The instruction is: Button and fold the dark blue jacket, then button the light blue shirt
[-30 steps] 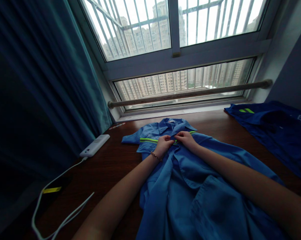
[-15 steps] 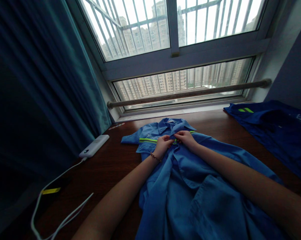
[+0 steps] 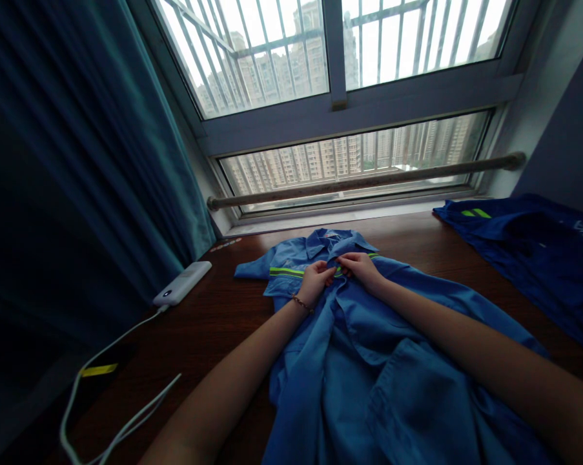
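Note:
A light blue work shirt (image 3: 368,361) with a yellow-green reflective stripe lies face up on the dark wooden table (image 3: 214,323), collar toward the window. My left hand (image 3: 315,279), with a thin bracelet at the wrist, pinches the shirt's front edge just below the collar. Opposite it, my right hand (image 3: 363,267) pinches the other front edge, fingertips almost meeting the left hand's. Both hands are closed on the fabric at the stripe.
A white power bank (image 3: 183,283) with a white cable (image 3: 117,400) lies at the table's left, beside a teal curtain (image 3: 102,161). A darker blue garment (image 3: 538,252) is heaped at the right. A barred window and a rail run along the back.
Both hands stay at the shirt's chest with only small finger movements. The view has barely shifted.

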